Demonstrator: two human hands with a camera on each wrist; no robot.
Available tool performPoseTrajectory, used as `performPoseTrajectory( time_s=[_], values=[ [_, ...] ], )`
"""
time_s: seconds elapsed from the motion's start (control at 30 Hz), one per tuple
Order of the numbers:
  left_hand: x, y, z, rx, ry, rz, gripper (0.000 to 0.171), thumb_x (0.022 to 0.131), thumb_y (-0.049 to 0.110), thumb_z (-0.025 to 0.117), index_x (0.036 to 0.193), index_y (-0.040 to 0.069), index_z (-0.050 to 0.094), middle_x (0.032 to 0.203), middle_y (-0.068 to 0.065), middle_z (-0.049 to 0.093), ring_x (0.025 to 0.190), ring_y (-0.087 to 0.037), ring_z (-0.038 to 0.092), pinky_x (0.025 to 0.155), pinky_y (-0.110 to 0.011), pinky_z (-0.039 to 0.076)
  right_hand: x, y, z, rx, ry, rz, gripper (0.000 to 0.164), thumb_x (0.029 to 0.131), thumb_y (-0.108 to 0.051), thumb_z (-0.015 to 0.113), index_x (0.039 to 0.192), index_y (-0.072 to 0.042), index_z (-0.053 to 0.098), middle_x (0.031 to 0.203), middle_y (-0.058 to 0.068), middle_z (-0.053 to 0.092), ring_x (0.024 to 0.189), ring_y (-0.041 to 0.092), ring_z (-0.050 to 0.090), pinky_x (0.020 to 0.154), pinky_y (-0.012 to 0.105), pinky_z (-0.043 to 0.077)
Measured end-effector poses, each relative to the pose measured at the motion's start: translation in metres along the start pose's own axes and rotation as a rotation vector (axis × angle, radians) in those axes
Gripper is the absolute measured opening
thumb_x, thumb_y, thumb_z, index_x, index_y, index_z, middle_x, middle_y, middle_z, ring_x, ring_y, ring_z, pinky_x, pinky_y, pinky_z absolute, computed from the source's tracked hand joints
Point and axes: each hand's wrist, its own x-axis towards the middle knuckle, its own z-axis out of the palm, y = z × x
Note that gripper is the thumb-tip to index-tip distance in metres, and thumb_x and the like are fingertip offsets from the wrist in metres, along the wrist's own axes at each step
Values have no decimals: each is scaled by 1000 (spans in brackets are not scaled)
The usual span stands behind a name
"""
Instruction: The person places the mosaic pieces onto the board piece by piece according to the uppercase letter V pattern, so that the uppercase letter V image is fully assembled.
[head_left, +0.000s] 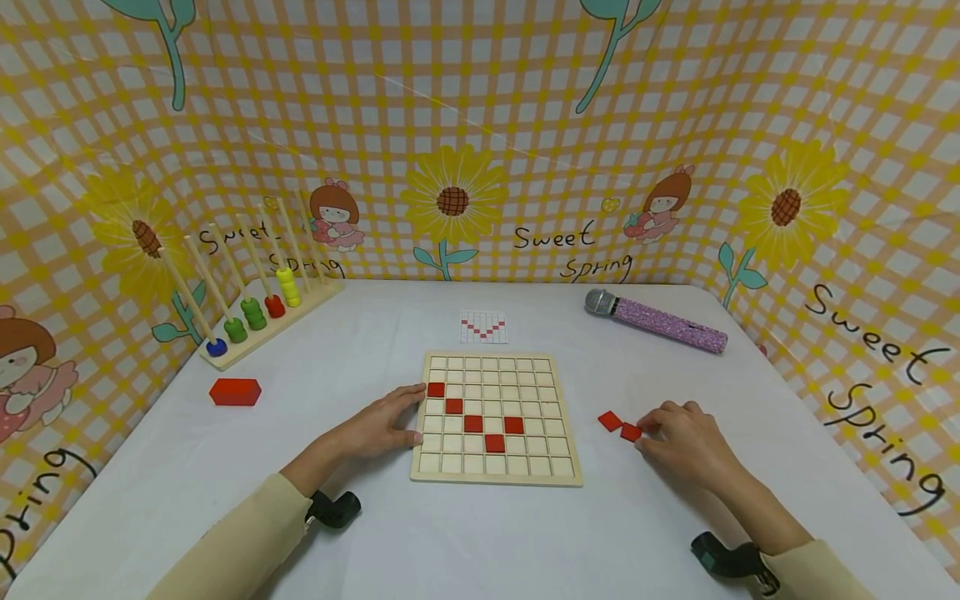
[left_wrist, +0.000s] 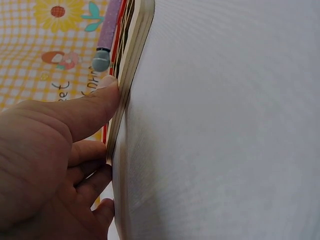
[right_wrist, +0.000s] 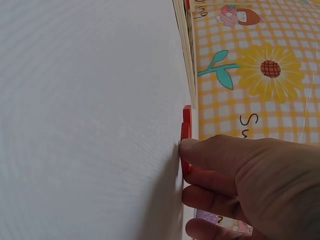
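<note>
A wooden grid board (head_left: 497, 477) lies mid-table, with several red square tiles (head_left: 473, 424) in its cells. Thumb and fingertips of my left hand (head_left: 375, 427) touch the board's left edge, the fingers fairly straight; the left wrist view has the thumb against the board's side. To the right of the board, my right hand (head_left: 690, 442) pinches a red tile (head_left: 631, 432) between thumb and fingers at the table surface. Another red tile (head_left: 610, 421) lies against its left corner. Behind the board is a small pattern card (head_left: 483, 327) with red squares in a V.
At the back left stands a wooden peg rack (head_left: 258, 327) with coloured beads on upright rods. A red block (head_left: 236, 392) lies in front of it. A glittery purple microphone (head_left: 660, 321) lies at the back right. Patterned cloth (head_left: 480, 108) walls the table's back and sides.
</note>
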Motion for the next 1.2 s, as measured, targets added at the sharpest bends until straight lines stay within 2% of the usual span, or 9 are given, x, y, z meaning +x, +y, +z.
performPoseTrajectory(
  time_s=[0.37, 0.7, 1.03, 1.2],
  values=[
    [0, -2, 0, 8, 1, 8, 71, 86, 20, 69, 145, 1, 33, 155, -14, 27, 143, -34, 25, 114, -52, 26, 0, 2, 2, -4, 22, -7, 18, 75, -18, 74, 89, -7, 73, 85, 5, 65, 88, 32, 53, 72, 46, 40],
    [0, -1, 0, 0, -10, -14, 72, 86, 21, 68, 145, 0, 32, 156, -13, 25, 144, -34, 23, 114, -52, 25, -1, -1, -1, 20, 57, -23, 16, 76, -17, 73, 89, -7, 73, 84, 4, 66, 90, 34, 53, 74, 50, 39],
    [0, -3, 1, -19, -3, -8, 72, 86, 21, 68, 145, -1, 33, 155, -14, 25, 143, -36, 24, 113, -54, 25, -2, -5, -4, 38, 67, -27, 15, 77, -15, 72, 91, -9, 73, 86, 4, 66, 90, 29, 51, 74, 43, 37],
    [0, 0, 0, -6, -2, -27, 71, 86, 20, 69, 145, 2, 33, 156, -12, 26, 144, -34, 23, 114, -52, 25, -2, -8, -5, 34, 78, -39, 15, 77, -15, 72, 91, -9, 73, 86, 3, 65, 90, 28, 51, 75, 43, 37]
  ],
)
